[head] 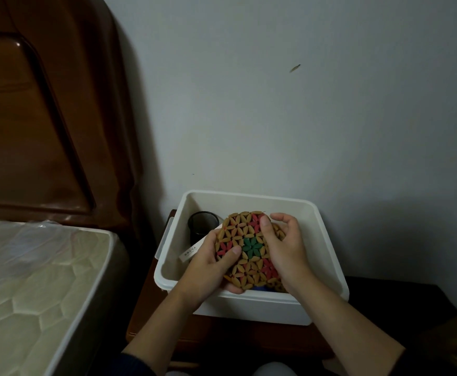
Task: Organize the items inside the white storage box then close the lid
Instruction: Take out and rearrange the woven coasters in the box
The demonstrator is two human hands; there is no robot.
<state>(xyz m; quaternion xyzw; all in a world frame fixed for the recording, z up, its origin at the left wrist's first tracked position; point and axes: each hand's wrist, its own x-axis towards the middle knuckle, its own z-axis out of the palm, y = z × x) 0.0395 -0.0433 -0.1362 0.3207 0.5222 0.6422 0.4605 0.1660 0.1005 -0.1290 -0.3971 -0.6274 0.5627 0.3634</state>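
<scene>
The fingers of the left hand [213, 263] and the right hand [284, 249] are clamped on opposite edges of a round woven mat of tan petal-shaped pieces with red and green flowers [246, 248], held tilted over the open white plastic storage box [251, 303] at lower centre of the frame. Inside the box, toward its upper left, stands a black mesh cylindrical cup [202, 225] beside a white labelled carton [192, 252]. The box rests on a dark brown wooden desk [151, 318], with a quilted cream mattress [31, 289] at lower left.
</scene>
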